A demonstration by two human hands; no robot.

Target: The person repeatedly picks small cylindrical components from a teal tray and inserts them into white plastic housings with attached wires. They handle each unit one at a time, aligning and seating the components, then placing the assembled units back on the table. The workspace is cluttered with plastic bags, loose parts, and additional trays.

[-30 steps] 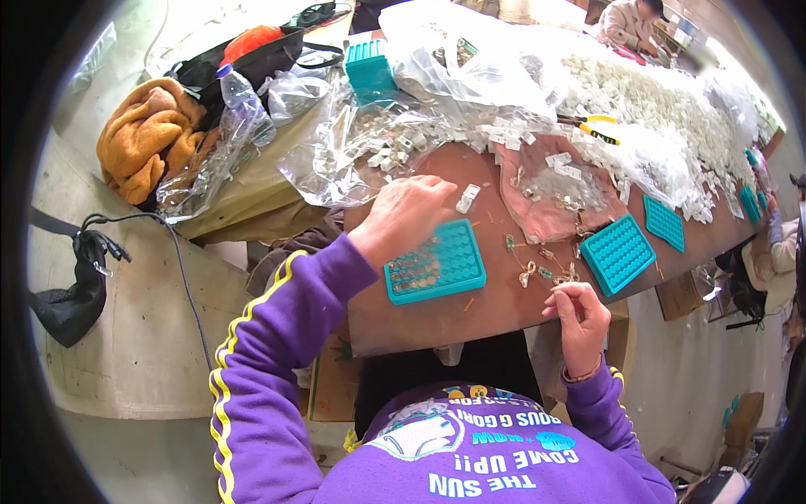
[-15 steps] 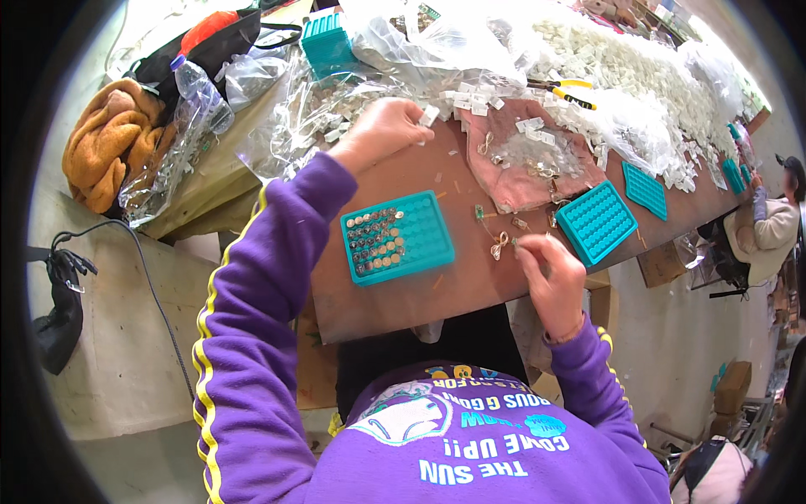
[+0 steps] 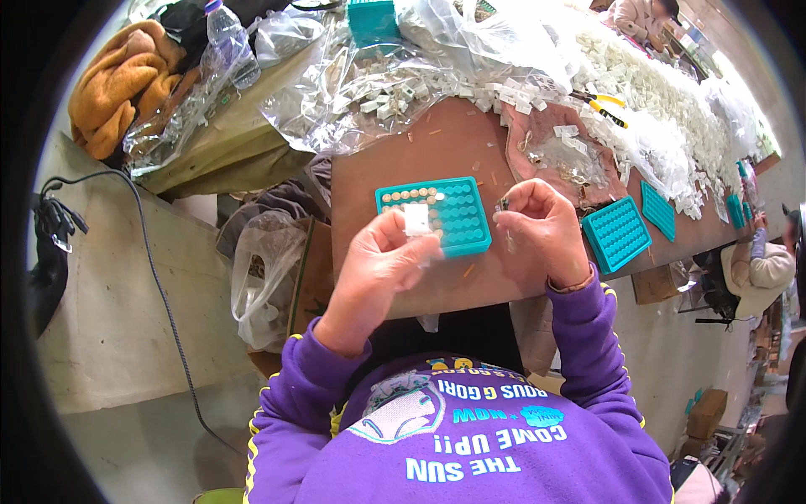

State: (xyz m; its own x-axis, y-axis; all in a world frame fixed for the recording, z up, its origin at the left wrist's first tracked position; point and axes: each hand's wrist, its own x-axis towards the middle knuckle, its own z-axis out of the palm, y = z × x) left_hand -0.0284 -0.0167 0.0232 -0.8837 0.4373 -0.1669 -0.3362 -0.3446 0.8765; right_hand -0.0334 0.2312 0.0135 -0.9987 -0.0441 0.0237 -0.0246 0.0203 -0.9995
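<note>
My left hand (image 3: 379, 267) pinches a small white plastic case (image 3: 416, 220) between thumb and fingers, above the near left part of a teal tray (image 3: 480, 239). Rows of small round metallic pieces (image 3: 410, 196) fill part of that tray's pockets; my left hand and the case hide some of them. To the right of the tray, my right hand (image 3: 544, 225) is closed in a pinch on a small wired part (image 3: 504, 206), dark and greenish with thin wire hanging below. Its details are too small to make out.
A pink cloth (image 3: 537, 151) bearing clear plastic lies beyond my right hand. Another teal tray (image 3: 617, 235) sits at the right. Yellow-handled pliers (image 3: 606, 109) rest by a large heap of white cases (image 3: 655, 109). More cases lie beside clear bags (image 3: 311, 101). Other people work far right.
My left hand has come back from the far pile toward me with the white case. My right hand has lifted the wired part off the table. The view has shifted.
</note>
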